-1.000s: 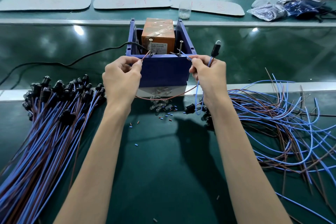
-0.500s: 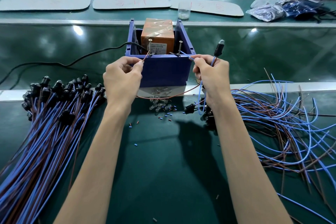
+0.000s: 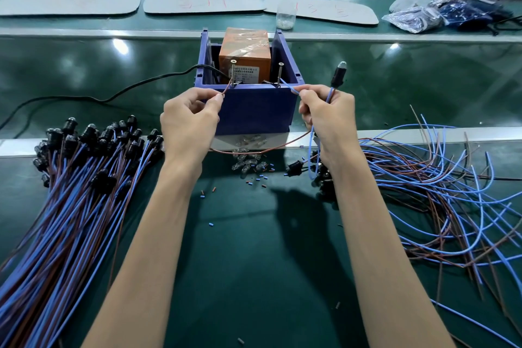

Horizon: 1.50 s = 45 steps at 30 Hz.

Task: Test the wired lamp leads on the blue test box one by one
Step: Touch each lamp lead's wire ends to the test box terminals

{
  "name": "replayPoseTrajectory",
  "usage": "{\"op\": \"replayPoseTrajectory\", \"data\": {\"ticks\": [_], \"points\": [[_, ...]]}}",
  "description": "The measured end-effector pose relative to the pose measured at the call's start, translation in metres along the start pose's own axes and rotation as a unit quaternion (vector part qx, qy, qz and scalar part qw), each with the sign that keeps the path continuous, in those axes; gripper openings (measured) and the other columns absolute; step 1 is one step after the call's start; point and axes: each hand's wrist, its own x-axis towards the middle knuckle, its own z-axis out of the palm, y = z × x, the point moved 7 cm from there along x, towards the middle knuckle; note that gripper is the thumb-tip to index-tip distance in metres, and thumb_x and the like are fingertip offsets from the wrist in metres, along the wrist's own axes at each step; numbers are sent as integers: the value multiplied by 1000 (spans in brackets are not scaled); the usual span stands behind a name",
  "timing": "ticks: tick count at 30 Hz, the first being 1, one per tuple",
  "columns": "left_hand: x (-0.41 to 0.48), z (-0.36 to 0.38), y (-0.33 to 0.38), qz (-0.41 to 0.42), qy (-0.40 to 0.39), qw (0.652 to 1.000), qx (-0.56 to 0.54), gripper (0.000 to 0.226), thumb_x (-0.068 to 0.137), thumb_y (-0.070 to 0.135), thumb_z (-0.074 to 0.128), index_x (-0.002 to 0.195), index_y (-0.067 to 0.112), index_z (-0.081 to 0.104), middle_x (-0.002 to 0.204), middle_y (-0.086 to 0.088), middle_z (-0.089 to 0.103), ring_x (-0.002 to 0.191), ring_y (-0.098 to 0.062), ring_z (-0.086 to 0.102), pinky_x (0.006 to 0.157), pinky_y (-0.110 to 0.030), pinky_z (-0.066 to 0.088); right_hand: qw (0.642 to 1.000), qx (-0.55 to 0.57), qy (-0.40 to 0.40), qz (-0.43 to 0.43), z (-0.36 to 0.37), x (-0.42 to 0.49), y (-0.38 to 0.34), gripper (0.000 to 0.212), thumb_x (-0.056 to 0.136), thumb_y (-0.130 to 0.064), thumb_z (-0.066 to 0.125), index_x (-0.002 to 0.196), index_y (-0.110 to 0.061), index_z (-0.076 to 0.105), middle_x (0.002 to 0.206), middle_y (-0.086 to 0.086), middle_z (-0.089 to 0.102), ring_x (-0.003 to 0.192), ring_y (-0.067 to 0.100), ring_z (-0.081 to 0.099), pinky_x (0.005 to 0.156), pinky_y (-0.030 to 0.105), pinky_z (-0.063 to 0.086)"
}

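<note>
You are testing one lamp (image 3: pixel 337 76) at the blue test box (image 3: pixel 254 110) just beyond your hands, left hand (image 3: pixel 189 121) pinching its brown lead (image 3: pixel 226 90) at the left screw (image 3: pixel 233 72), right hand (image 3: pixel 329 118) pinching its blue lead (image 3: pixel 288 87) at the right screw (image 3: pixel 280 73), so you are probably swapping in another next.

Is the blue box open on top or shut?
Open. The blue test box has no lid; the orange unit inside it shows above the rim, and a black cable runs in.

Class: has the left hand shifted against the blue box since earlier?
No. The left hand still pinches the brown lead at the left screw of the blue box.
</note>
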Motion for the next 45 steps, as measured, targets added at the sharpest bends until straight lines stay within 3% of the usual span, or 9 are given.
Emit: {"op": "replayPoseTrajectory", "data": {"ticks": [7, 12, 15, 20, 30, 45], "points": [[6, -8, -6, -19, 46, 998, -28, 14, 86, 22, 65, 74, 27, 67, 63, 9, 56, 58, -5, 47, 63, -21, 40, 999, 12, 37, 8, -5, 1, 2, 24, 88, -2, 52, 76, -14, 70, 46, -9, 52, 41, 3, 39, 44, 13, 31], [4, -2, -8, -23, 56, 998, 17, 20, 87, 25, 65, 68, 33, 63, 60, 15, 56, 52, 5, 49, 60, -10, 40, 997, -20, 79, 9, -4, 0, 4, 20, 90, -6, 53, 81, -14, 69, 44, -9, 58, 39, 4, 39, 45, 14, 33], [5, 1, -7, -20, 49, 998, 24, 20, 87, 25, 65, 69, 32, 64, 60, 14, 57, 55, 1, 49, 65, -17, 43, 998, -32, 58, 3, 1, 0, 3, 22, 90, -7, 54, 78, -18, 69, 49, -7, 60, 43, 6, 41, 51, 18, 36], [5, 4, -3, -7, 12, 1000, -8, 19, 87, 21, 66, 70, 29, 67, 65, 9, 61, 60, -6, 50, 66, -20, 44, 1000, -12, 20, -2, 6, 0, 1, 25, 89, -2, 53, 75, -15, 69, 46, -8, 55, 45, 5, 40, 47, 14, 33], [-2, 7, 1, 2, -21, 1000, -13, 18, 86, 20, 68, 69, 28, 70, 59, 12, 59, 55, -1, 47, 63, -18, 42, 1000, 6, -26, -3, 6, -1, -1, 25, 89, 3, 51, 78, -9, 71, 48, -5, 50, 40, 1, 37, 43, 10, 29], [-4, 12, 1, 17, -37, 999, 0, 17, 86, 22, 68, 70, 29, 70, 47, 20, 53, 51, 2, 45, 59, -14, 38, 999, 10, -46, -9, 7, -3, -3, 30, 88, 4, 51, 73, -13, 70, 46, -7, 49, 39, 0, 37, 41, 9, 29]]}}
